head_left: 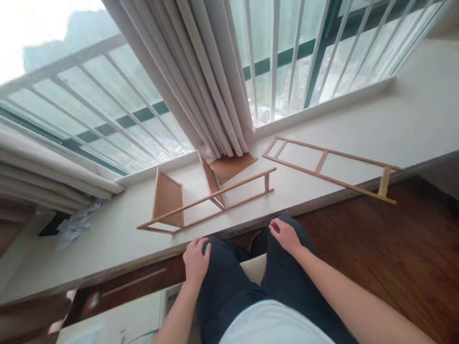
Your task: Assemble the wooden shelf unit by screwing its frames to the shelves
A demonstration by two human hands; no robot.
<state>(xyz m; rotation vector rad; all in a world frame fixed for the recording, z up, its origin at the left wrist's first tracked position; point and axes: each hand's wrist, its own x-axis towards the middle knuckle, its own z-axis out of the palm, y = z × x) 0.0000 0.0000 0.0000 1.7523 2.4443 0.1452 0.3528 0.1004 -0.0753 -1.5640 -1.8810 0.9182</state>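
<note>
My left hand [197, 259] lies on my left knee, palm down, its fingers stretched out and holding nothing. My right hand [286, 235] rests on the other knee with its fingers curled into a loose fist; nothing shows in it. Ahead of both hands, on the white window ledge [118, 229], lies a partly joined wooden rack: a side frame [193, 204] with two upright panels, a left panel [168, 198] and a middle panel [211, 177]. A brown board [233, 167] is behind it, partly under the curtain. Farther right lies a separate ladder-like wooden frame [321, 162]. Neither hand touches the wooden parts.
Grey curtains [201, 71] hang to the ledge between barred windows [287, 67]. Crumpled plastic [81, 222] sits at the ledge's left end by a dark flat object [53, 224]. A white surface [114, 320] stands at lower left. Dark wooden floor [405, 239] spreads at right.
</note>
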